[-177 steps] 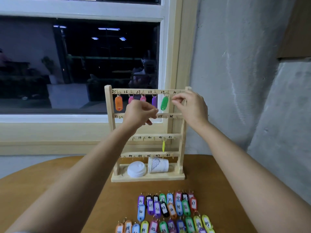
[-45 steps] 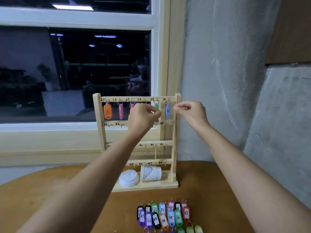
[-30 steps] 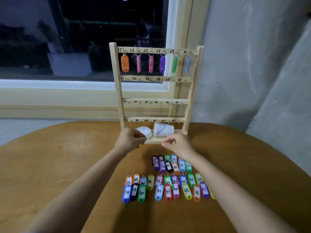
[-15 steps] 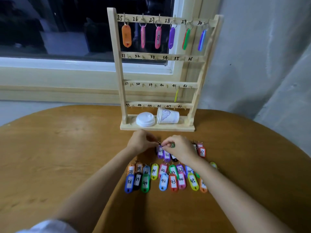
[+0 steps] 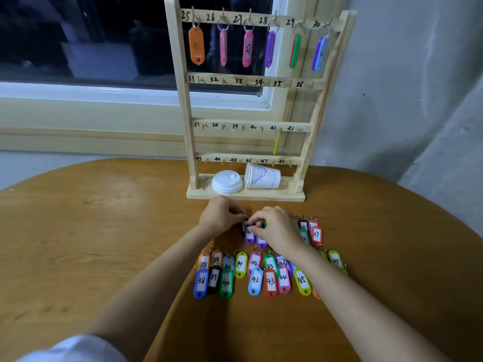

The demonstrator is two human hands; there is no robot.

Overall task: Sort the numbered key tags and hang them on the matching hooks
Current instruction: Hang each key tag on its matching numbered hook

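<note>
Head view, risks first. Could drag up 2 tags instead of 1, with the rings in the far row of key tags crowded and overlapping right beside purple tag 31. Could misread a small handwritten label and end on the wrong peg of the rack. Needs hook 31, bare, at the left end of the 2nd bar. Might bump the cup or the lid on the rack base when rising, both just behind the hands.

Grip next. Left hand curled, fingertips pinched at what looks like the ring end of purple tag 31. Right hand curled as well, thumb and forefinger nipping the top of the same tag, touching the left fingertips. Cannot tell about the green sliver under the right fingers: held or merely covered. Tag low against the table, not yet lifted clear.
</note>
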